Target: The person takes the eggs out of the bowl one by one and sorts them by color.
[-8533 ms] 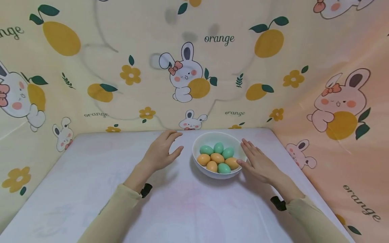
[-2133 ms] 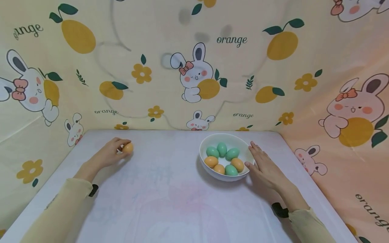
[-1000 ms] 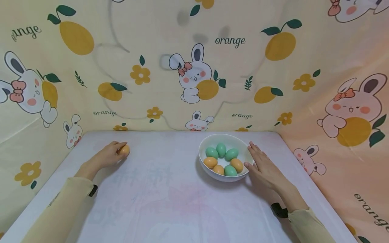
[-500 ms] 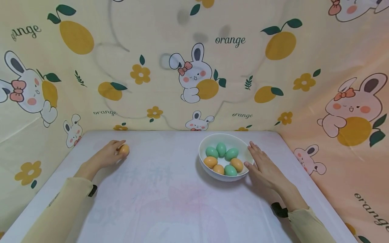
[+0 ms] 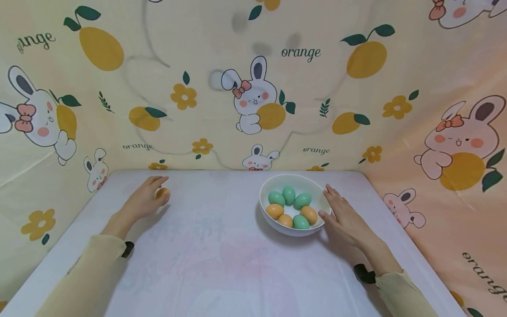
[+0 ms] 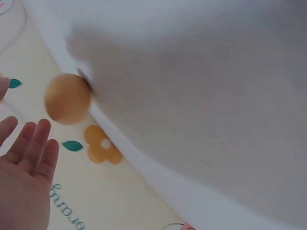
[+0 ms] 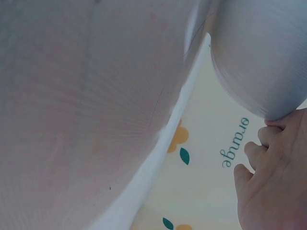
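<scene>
At the table's far left my left hand [image 5: 141, 200] has its fingers spread around an orange egg [image 5: 160, 192], which the thumb partly covers. In the left wrist view that egg [image 6: 67, 98] stands on the table, apart from the extended fingers [image 6: 34, 143]. A white bowl [image 5: 273, 228] right of centre contains several green eggs [image 5: 289, 194] and three orange eggs [image 5: 274, 211]. My right hand [image 5: 348, 222] lies against the bowl's right side with straight fingers; the right wrist view has its fingertips touching the bowl's outer wall [image 7: 264, 57].
A white cloth covers the table [image 5: 222, 255]. Behind it and at both sides hangs a cream curtain [image 5: 206, 127] printed with rabbits and oranges. Open table surface lies between the left hand and the bowl.
An orange egg has left the bowl and gone to the far left with my left hand. Over the last half second those fingers have loosened from it. The right hand stays at the bowl.
</scene>
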A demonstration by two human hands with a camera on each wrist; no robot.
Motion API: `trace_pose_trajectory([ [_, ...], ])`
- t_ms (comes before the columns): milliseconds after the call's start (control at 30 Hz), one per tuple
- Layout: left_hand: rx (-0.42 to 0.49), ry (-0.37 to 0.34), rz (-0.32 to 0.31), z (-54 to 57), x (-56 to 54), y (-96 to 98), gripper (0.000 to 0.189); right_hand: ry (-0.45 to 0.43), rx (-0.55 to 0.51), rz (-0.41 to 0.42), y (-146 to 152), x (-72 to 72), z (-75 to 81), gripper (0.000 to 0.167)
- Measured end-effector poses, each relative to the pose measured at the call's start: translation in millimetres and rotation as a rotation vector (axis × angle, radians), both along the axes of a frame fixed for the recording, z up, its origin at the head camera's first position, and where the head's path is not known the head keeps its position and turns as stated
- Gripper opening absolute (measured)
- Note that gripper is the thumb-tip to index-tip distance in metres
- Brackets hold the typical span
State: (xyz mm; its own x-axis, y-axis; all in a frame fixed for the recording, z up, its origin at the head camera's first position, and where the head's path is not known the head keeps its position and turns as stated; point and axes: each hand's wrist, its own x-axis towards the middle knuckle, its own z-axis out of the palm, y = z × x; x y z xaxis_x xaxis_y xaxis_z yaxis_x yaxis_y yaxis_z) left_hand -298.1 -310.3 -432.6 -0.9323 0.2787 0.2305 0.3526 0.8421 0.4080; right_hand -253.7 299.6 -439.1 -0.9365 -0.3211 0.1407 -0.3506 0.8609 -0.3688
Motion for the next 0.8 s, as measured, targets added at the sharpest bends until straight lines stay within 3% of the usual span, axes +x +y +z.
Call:
trace_pose_trajectory([
  [200,0.058,0.081,0.004,5.3,-1.4,19.9,0.053,-0.005,-0.001,0.001,0,0.2,-0.6,0.081],
  [467,0.151,0.245,-0.043,5.1,-5.2,53.8,0.045,0.002,-0.003,0.007,0,-0.2,-0.1,0.08],
  [800,0.262,0.225,-0.127,9.1,-5.6,101.4,0.045,0.024,-0.012,0.02,0,0.8,0.1,0.078],
])
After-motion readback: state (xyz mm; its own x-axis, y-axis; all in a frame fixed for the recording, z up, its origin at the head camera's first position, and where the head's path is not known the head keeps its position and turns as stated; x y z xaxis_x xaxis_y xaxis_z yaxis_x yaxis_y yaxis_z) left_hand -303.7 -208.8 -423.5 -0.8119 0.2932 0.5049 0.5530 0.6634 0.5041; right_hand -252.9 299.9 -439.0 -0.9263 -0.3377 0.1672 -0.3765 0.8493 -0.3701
